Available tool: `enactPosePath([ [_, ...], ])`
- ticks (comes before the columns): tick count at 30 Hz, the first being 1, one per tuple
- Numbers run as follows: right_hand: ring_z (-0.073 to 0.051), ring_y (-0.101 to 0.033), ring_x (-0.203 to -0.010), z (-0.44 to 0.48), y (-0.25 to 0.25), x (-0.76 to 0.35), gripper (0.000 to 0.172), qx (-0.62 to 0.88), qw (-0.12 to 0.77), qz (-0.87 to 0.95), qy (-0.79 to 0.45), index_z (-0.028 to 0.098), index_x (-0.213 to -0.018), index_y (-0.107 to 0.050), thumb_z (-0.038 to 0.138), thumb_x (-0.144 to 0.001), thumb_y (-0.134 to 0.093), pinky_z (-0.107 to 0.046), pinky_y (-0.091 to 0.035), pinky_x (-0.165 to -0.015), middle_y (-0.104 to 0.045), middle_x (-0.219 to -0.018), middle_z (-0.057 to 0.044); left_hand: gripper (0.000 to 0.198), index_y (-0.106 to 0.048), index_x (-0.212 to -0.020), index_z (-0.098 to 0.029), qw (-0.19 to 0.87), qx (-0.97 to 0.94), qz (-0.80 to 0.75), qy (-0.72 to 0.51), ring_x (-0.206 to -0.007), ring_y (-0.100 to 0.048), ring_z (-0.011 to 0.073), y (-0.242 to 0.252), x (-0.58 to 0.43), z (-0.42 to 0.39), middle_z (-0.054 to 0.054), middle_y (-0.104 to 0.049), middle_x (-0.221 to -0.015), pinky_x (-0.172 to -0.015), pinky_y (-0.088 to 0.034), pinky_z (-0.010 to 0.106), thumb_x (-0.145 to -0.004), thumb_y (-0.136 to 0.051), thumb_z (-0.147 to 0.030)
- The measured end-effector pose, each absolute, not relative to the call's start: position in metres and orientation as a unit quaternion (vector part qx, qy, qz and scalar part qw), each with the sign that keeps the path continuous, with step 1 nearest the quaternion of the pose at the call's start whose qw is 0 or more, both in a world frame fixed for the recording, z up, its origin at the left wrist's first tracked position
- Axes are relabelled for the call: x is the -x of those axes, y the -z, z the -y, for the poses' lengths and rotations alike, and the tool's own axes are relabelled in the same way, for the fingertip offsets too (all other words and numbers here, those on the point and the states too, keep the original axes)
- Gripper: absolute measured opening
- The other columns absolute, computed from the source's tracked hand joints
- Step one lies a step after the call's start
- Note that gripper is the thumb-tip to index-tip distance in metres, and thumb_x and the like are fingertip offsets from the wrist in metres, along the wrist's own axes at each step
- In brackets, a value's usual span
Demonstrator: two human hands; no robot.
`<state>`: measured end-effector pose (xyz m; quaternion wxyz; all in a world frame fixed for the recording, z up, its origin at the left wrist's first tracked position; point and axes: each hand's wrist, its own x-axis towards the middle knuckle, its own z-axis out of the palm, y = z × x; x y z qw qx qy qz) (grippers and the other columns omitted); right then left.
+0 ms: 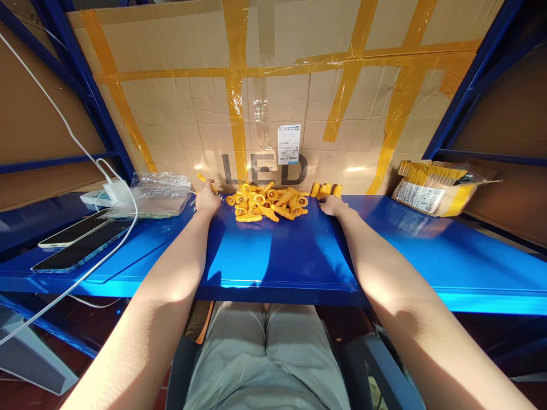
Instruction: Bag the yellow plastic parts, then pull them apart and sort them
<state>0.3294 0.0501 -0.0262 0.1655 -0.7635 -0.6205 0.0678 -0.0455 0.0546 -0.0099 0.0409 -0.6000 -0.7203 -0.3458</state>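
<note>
Two phones and a clear bag are laid at the left of the shelf. A yellow piece is apparently pinched in the left hand, just beside the pile of like pieces. To the pile's right, a row of upright pieces is partly hidden by the right hand; its fingers are curled, but whether anything is gripped cannot be told. A box is set farther right. Sorting by hand seems to be in progress; for the next move, a light grip and steady placing are called for.
</note>
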Motion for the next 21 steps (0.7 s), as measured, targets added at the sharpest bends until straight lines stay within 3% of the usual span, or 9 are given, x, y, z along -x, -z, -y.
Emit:
enactPosePath([
  [3,-0.035,-0.051,-0.131,-0.050,0.026,-0.329,0.044,0.762,0.159,0.625,-0.063,0.018,-0.131,-0.063,0.020,-0.088,-0.050,-0.058,-0.040,-0.106,-0.056,-0.142,-0.016,0.059,-0.049,-0.137,-0.020,0.020,0.589,0.725,0.356,-0.125,-0.057,0.0280,0.011,0.042,-0.055,0.015,-0.052,-0.140,-0.103,-0.046,0.036,-0.079,-0.057,-0.008],
  [9,-0.035,-0.052,-0.129,-0.051,0.027,-0.328,0.044,0.763,0.157,0.625,-0.054,0.019,-0.129,-0.065,0.020,-0.087,-0.051,-0.056,-0.042,-0.104,-0.059,-0.139,-0.015,0.039,-0.053,-0.127,-0.017,0.003,0.540,0.728,0.422,-0.124,-0.057,0.0264,0.003,0.038,-0.048,0.016,-0.048,-0.137,-0.103,-0.046,0.037,-0.089,-0.046,-0.013],
  [15,-0.033,-0.051,-0.131,-0.054,0.028,-0.330,0.047,0.764,0.150,0.625,-0.058,0.020,-0.134,-0.061,0.021,-0.088,-0.051,-0.054,-0.042,-0.104,-0.056,-0.142,-0.015,0.038,-0.059,-0.117,-0.015,0.020,0.555,0.749,0.361,-0.122,-0.057,0.0286,0.008,0.043,-0.051,0.017,-0.046,-0.137,-0.105,-0.044,0.034,-0.079,-0.060,-0.009],
  [21,-0.034,-0.058,-0.121,-0.054,0.025,-0.327,0.038,0.764,0.167,0.622,-0.047,0.019,-0.120,-0.069,0.021,-0.086,-0.052,-0.053,-0.043,-0.103,-0.067,-0.124,-0.014,0.052,-0.058,-0.126,-0.014,0.033,0.557,0.778,0.288,-0.130,-0.048,0.0339,0.016,0.046,-0.059,0.019,-0.052,-0.137,-0.107,-0.041,0.041,-0.075,-0.065,-0.012],
])
